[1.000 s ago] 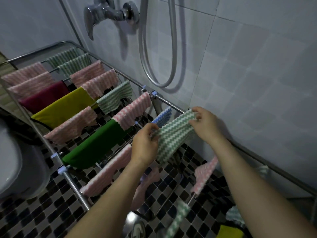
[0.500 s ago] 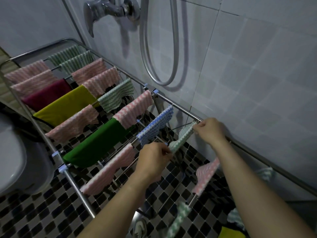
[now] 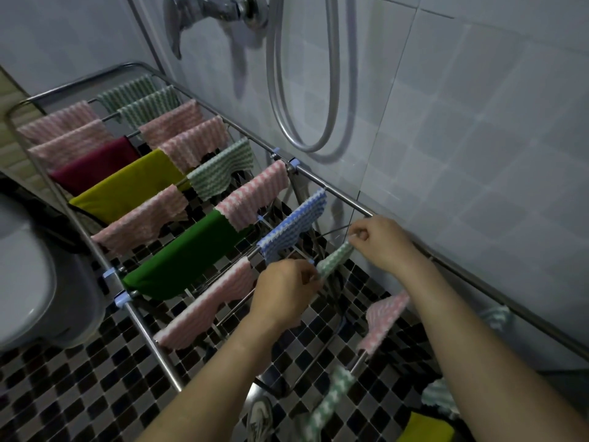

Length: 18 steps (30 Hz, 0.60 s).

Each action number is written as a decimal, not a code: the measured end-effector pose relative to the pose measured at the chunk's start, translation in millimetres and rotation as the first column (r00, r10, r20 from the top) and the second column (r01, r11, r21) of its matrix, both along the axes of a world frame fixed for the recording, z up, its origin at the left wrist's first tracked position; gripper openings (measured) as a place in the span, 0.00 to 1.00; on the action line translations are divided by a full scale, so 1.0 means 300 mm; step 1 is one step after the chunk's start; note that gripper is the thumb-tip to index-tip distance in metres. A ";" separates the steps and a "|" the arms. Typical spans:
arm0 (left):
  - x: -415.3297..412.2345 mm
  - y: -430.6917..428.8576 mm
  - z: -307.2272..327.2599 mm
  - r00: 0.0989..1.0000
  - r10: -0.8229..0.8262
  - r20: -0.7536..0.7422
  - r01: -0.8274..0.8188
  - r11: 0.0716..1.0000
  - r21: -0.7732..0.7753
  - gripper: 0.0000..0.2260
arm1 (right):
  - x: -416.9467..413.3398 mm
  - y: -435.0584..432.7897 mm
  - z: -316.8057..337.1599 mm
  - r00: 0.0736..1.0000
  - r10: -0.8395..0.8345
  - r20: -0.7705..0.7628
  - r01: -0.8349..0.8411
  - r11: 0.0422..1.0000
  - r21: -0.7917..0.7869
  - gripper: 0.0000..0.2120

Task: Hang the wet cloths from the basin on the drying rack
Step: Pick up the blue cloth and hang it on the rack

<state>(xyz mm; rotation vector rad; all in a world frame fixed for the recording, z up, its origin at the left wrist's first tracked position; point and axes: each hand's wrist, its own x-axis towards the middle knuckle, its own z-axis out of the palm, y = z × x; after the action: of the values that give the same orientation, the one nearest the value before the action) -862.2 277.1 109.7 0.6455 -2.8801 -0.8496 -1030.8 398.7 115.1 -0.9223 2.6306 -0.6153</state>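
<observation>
A metal drying rack [image 3: 331, 189] runs along the tiled wall, hung with several pink, green-striped, maroon, yellow, green and blue cloths. A green-and-white striped cloth [image 3: 334, 260] lies stretched along a rack rod, just right of the blue cloth [image 3: 294, 226]. My left hand [image 3: 283, 290] pinches its near end. My right hand [image 3: 377, 242] pinches its far end by the rack's back rail. The basin is not clearly in view; a few cloths [image 3: 438, 395] lie heaped at the lower right.
A shower tap [image 3: 216, 11] and hose [image 3: 306, 90] hang on the wall above the rack. A white toilet [image 3: 35, 275] stands at the left. The floor [image 3: 63, 393] has dark checkered tiles. A pink cloth [image 3: 384, 320] and another green-striped cloth [image 3: 331, 397] hang on rods nearer me.
Both hands have lowered the green-striped cloth from held up spread to stretched along the rod. The blue cloth behind it has come into full view.
</observation>
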 end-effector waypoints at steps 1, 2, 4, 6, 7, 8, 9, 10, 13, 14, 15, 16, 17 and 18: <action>0.000 0.003 -0.003 1.000 -0.008 0.012 0.008 1.000 0.005 0.08 | 0.006 0.001 -0.005 1.000 0.012 -0.003 -0.013 1.000 -0.005 0.10; 0.003 0.007 -0.004 1.000 -0.007 0.018 0.007 1.000 0.012 0.08 | 0.015 0.002 -0.007 1.000 0.014 -0.011 -0.014 1.000 -0.013 0.11; 0.000 0.010 -0.004 1.000 -0.005 0.022 0.004 0.999 0.037 0.08 | 0.018 0.002 -0.011 0.998 0.021 -0.063 -0.020 1.000 0.008 0.11; 0.004 0.007 0.005 0.999 -0.009 0.037 0.006 0.998 0.063 0.08 | 0.022 0.003 -0.008 0.992 0.021 -0.127 -0.015 0.999 0.045 0.12; 0.015 0.002 0.012 0.999 -0.004 0.042 0.001 0.998 0.070 0.08 | 0.034 0.004 -0.001 0.991 0.018 -0.133 -0.013 0.999 0.045 0.13; 0.035 -0.007 0.023 0.999 0.006 0.046 -0.009 0.997 0.071 0.08 | 0.055 0.002 0.010 0.992 0.026 -0.125 -0.023 0.999 0.023 0.15; 0.054 -0.019 0.037 0.999 0.010 0.045 -0.013 0.998 0.067 0.08 | 0.076 0.000 0.026 0.993 0.046 -0.105 -0.048 0.999 -0.009 0.16; 0.092 -0.033 0.055 0.998 0.014 0.058 -0.018 0.998 0.057 0.07 | 0.110 -0.008 0.043 0.993 0.092 -0.074 -0.095 0.995 -0.039 0.16; 0.207 -0.074 0.098 0.990 -0.003 0.138 -0.001 1.000 0.024 0.06 | 0.217 -0.035 0.095 0.958 0.286 0.007 -0.285 0.958 -0.041 0.16; 0.244 -0.086 0.106 0.984 -0.002 0.181 0.000 1.000 0.010 0.07 | 0.247 -0.047 0.103 0.935 0.355 0.022 -0.354 0.935 -0.025 0.16; 0.278 -0.094 0.109 0.975 0.001 0.224 0.001 1.000 -0.010 0.07 | 0.276 -0.058 0.105 0.908 0.418 0.034 -0.418 0.908 -0.005 0.16; 0.310 -0.101 0.110 0.964 0.009 0.266 -0.001 1.000 -0.031 0.07 | 0.304 -0.070 0.099 0.878 0.478 0.040 -0.479 0.878 0.016 0.17; 0.357 -0.104 0.115 0.952 0.020 0.306 -0.006 0.999 -0.047 0.08 | 0.342 -0.086 0.093 0.844 0.535 0.041 -0.536 0.843 0.043 0.17; 0.370 -0.105 0.109 0.939 0.004 0.344 0.016 0.998 -0.055 0.09 | 0.353 -0.089 0.082 0.824 0.565 0.038 -0.566 0.821 0.072 0.16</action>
<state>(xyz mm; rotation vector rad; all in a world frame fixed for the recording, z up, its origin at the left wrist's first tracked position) -751.1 245.7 142.4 0.8582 -3.2010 -0.7141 -924.9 371.9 139.5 -1.5712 2.1664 -0.3510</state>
